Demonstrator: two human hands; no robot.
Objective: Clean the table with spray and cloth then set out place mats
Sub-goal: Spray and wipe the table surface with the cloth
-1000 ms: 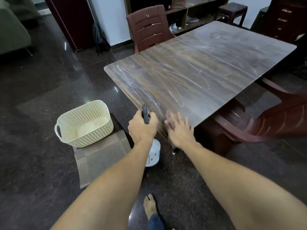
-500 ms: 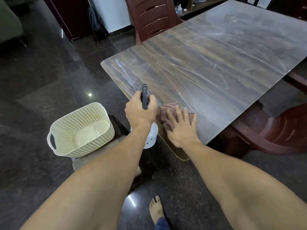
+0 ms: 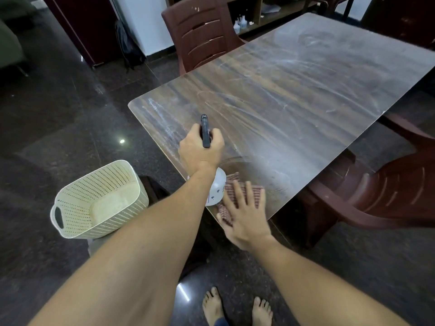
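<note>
A wooden table (image 3: pixel 294 95) with white streaks across its top fills the upper right. My left hand (image 3: pixel 200 148) grips a white spray bottle (image 3: pixel 217 190) by its black trigger head, held over the table's near left edge with the nozzle pointing across the top. My right hand (image 3: pixel 244 212) presses flat, fingers spread, on a reddish-brown ribbed cloth (image 3: pixel 255 192) at the near corner of the table. A darker wiped patch curves just beyond the cloth. Most of the cloth lies hidden under the palm.
A cream perforated basket (image 3: pixel 98 201) sits on a low stool left of the table. One maroon plastic chair (image 3: pixel 202 34) stands at the far side, another (image 3: pixel 381 194) at the right. Dark polished floor surrounds the table; my bare feet (image 3: pixel 237 307) show below.
My right hand has slid the cloth back toward the table's near corner, leaving a wiped arc. The left hand with the bottle moved further over the table top.
</note>
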